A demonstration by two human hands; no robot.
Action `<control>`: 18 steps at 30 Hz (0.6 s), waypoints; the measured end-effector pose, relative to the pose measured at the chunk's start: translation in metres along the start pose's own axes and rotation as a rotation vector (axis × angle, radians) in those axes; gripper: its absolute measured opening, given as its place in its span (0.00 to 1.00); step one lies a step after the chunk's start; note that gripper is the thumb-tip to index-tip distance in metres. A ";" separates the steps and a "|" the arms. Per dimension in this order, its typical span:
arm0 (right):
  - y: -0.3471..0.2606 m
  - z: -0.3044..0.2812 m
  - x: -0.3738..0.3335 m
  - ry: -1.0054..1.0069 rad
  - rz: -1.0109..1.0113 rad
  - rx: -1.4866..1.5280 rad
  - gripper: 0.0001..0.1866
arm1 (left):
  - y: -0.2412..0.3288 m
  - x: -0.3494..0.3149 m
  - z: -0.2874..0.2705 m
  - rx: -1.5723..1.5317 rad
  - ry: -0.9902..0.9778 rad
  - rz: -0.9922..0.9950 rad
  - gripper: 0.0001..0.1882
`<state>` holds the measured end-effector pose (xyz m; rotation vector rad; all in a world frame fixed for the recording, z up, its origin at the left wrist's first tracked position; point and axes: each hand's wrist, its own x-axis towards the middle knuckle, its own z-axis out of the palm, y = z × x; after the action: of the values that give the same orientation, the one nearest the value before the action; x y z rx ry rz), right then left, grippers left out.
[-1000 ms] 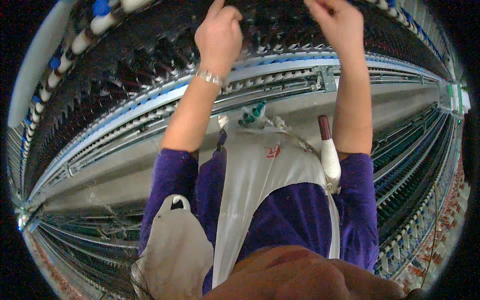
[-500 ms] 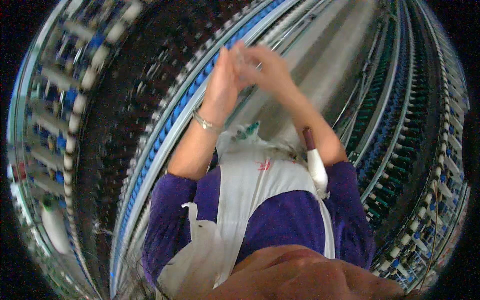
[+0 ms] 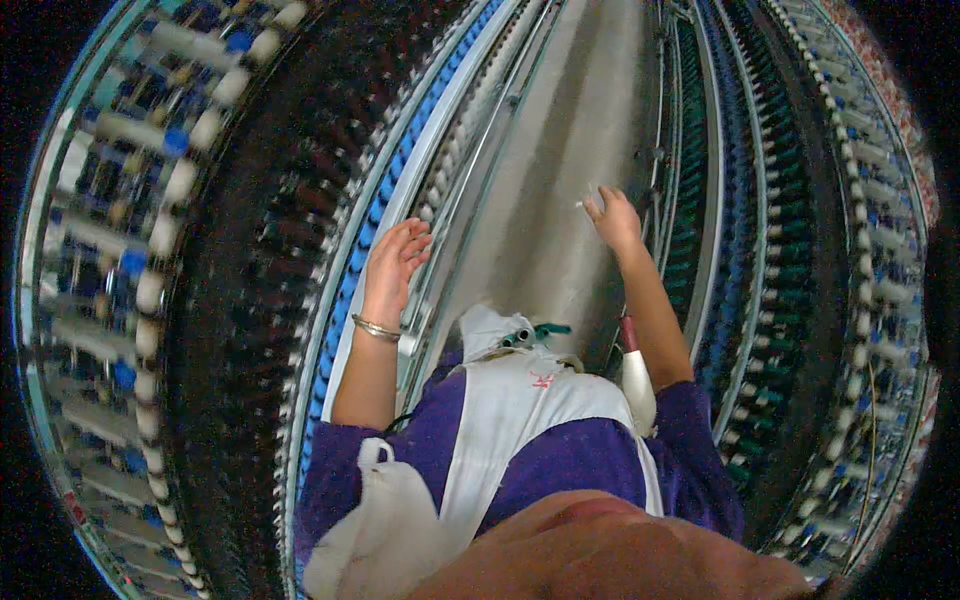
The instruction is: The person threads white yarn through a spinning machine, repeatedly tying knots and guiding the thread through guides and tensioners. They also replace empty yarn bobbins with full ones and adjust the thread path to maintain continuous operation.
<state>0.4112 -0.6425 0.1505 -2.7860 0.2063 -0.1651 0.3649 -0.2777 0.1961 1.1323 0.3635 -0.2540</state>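
My left hand (image 3: pixel 396 262), with a metal bangle on its wrist, is raised beside the left machine's blue row (image 3: pixel 385 190). Its fingers are loosely bent and apart, and nothing shows in them. Over the aisle my right hand (image 3: pixel 617 220) is held out near the right machine, its fingers drawn together. A small white wisp (image 3: pixel 590 199) shows at those fingertips; it looks like loose fibre. At my waist hangs a white apron (image 3: pixel 490 390), its front pocket holding green tubes (image 3: pixel 519 337). A white bobbin-like piece with a dark red end (image 3: pixel 638 385) rests by my right elbow.
Long spinning-type machines flank me. On the left stand dark rows of spindles (image 3: pixel 270 220) and white rollers (image 3: pixel 150 290); on the right run green bobbins (image 3: pixel 685 170) and a metal rail (image 3: pixel 712 200). Between them the grey floor (image 3: pixel 545 190) stretches away.
My hands were together in front of the left machine. They have moved apart and lower, the right one swinging across toward the right machine. The view has turned slightly.
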 end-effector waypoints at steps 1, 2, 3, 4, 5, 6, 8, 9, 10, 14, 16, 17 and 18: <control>0.022 -0.003 0.030 0.044 0.029 0.118 0.22 | 0.009 0.031 0.030 0.016 -0.072 0.039 0.17; 0.040 -0.008 0.058 0.066 0.085 0.247 0.24 | 0.018 0.061 0.065 0.057 -0.106 0.043 0.16; 0.057 -0.015 0.087 0.074 0.070 0.260 0.24 | 0.026 0.090 0.103 0.105 -0.148 0.055 0.16; 0.075 -0.025 0.114 0.061 0.084 0.269 0.25 | 0.030 0.118 0.146 0.104 -0.223 0.020 0.15; 0.091 -0.034 0.142 0.049 0.097 0.281 0.25 | 0.033 0.145 0.188 0.150 -0.317 0.001 0.15; 0.105 -0.040 0.173 0.066 0.080 0.345 0.23 | 0.035 0.173 0.227 0.190 -0.418 0.002 0.15; 0.136 -0.048 0.236 0.052 0.161 0.375 0.22 | 0.026 0.232 0.304 0.265 -0.576 -0.054 0.15; 0.148 -0.047 0.270 0.064 0.178 0.407 0.22 | 0.025 0.264 0.332 0.286 -0.674 -0.046 0.15; 0.161 -0.043 0.304 0.047 0.157 0.465 0.22 | 0.027 0.297 0.355 0.341 -0.657 -0.006 0.15; 0.192 -0.021 0.452 -0.042 0.087 0.574 0.20 | 0.075 0.437 0.412 0.440 -0.536 0.225 0.15; 0.197 -0.022 0.526 -0.105 0.048 0.539 0.19 | 0.134 0.495 0.429 0.496 -0.364 0.356 0.15; 0.195 -0.026 0.565 -0.131 0.008 0.595 0.20 | 0.169 0.521 0.438 0.517 -0.277 0.412 0.15; 0.190 -0.027 0.602 -0.144 -0.019 0.645 0.20 | 0.207 0.547 0.447 0.554 -0.210 0.489 0.15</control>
<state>0.9758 -0.9263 0.1643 -2.1467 0.0711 -0.0252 1.0111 -0.6104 0.3138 1.6800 -0.1915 -0.0353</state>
